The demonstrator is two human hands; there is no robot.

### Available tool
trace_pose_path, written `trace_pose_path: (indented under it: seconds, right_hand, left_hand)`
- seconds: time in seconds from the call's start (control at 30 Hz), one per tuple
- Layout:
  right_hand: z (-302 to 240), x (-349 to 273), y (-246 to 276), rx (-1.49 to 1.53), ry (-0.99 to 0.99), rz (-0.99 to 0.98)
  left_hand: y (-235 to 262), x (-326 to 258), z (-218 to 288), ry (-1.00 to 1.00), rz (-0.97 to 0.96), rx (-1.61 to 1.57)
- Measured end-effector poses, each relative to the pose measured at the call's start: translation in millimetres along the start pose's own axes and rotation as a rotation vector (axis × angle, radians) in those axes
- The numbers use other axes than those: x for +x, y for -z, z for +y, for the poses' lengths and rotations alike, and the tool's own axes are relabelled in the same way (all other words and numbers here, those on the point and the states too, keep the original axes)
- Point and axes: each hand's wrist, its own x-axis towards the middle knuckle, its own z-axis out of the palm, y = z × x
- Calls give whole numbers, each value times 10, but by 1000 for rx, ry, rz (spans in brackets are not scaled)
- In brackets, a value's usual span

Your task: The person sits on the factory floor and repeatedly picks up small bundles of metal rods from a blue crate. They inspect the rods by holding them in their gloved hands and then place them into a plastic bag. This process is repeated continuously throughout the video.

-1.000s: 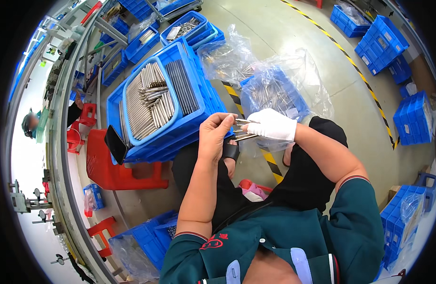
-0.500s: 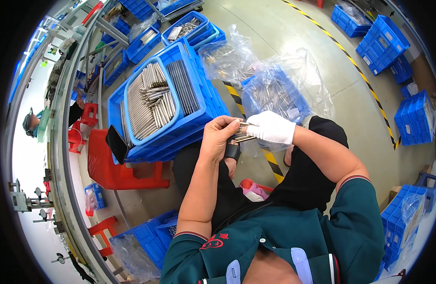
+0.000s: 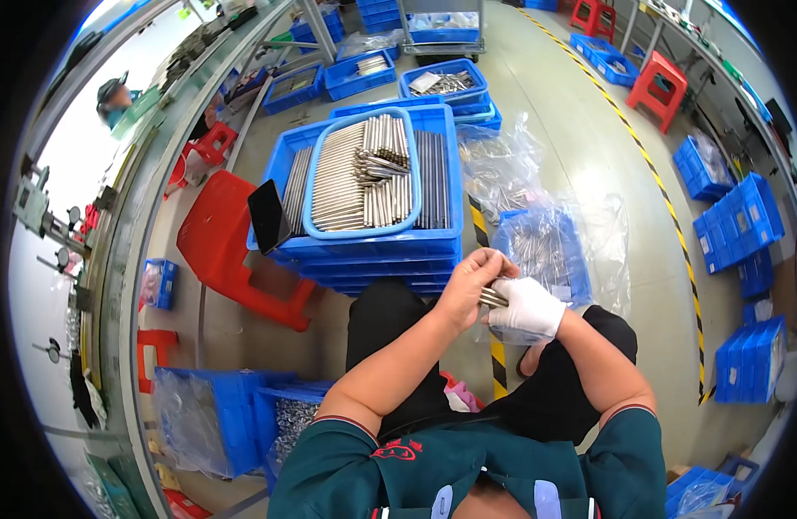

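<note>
My right hand (image 3: 530, 309), in a white glove, is closed around a small bundle of slim metal rods (image 3: 492, 298). Their ends poke out toward my left hand (image 3: 474, 281), which is bare. Its thumb and fingers are pinched together just above the rod ends; whatever they hold is hidden. Below and beyond my hands, a blue crate lined with clear plastic (image 3: 580, 275) contains many loose metal rods (image 3: 537, 246). To the left, a light-blue tray (image 3: 308, 195) filled with rows of similar rods (image 3: 338, 177) rests on top of stacked blue crates (image 3: 355, 249).
A black phone-like slab (image 3: 268, 216) leans at the stack's left corner. Beside it is a red stool (image 3: 221, 229). A crate with small metal parts (image 3: 294, 419) lies near my left elbow. Striped floor tape (image 3: 666, 203) runs along the right. Another person (image 3: 115, 102) is at the far left.
The whole view has swung, so the tray and crates appear further right and more upright. Both hands stay close together, and the rods remain in my gloved right hand.
</note>
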Motion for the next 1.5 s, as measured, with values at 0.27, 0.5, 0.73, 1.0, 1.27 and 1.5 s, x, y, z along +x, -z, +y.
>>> trace_pose_path:
  seconds: [0.27, 0.5, 0.73, 1.0, 1.27, 1.5]
  right_hand:
    - [59, 193, 89, -215, 152, -5]
    - [-886, 553, 854, -570, 345, 94]
    - [-1266, 1490, 833, -806, 481, -77]
    - [-1216, 2171, 561, -686, 530, -276]
    - [-1276, 2352, 564, -975, 885, -124]
    - [-1266, 2344, 538, -1125, 973, -113]
  left_hand:
    - [85, -56, 150, -131, 118, 151]
    - [273, -69, 165, 42, 93, 183]
    - [301, -114, 259, 23, 56, 201]
    - [372, -128, 311, 19, 35, 191]
    - [385, -153, 350, 9, 21, 182]
    - [373, -171, 370, 5, 16, 199]
